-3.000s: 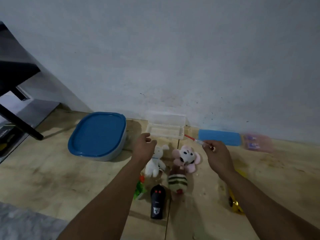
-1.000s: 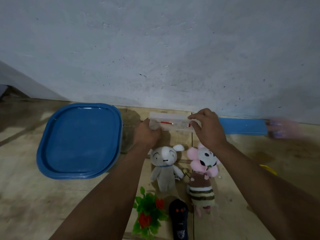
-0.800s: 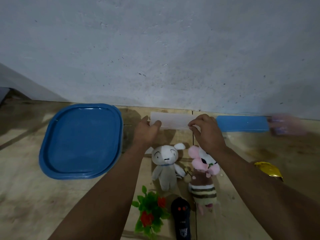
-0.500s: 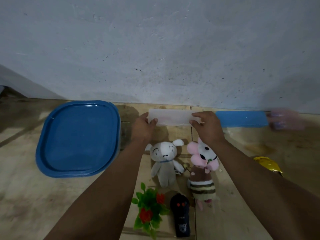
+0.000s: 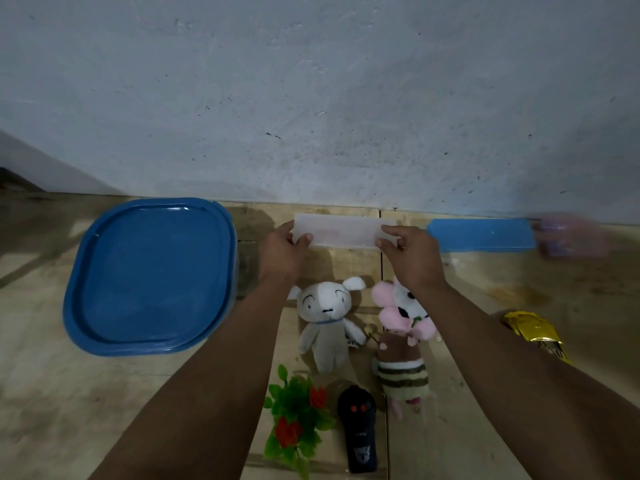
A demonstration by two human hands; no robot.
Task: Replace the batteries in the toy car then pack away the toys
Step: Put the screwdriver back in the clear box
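Fingers of both hands — left hand (image 5: 282, 252), right hand (image 5: 414, 258) — are clamped on the clear case (image 5: 343, 233) at twelve o'clock; toys remain unpacked.

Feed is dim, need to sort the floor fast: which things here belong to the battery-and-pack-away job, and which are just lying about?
Job:
- translucent case, held by left hand and right hand
- blue-lidded tub
- white plush
- pink plush
- black remote
- gold toy car
- plastic flowers, probably

Lying about:
- blue flat piece
- blurred pink packet
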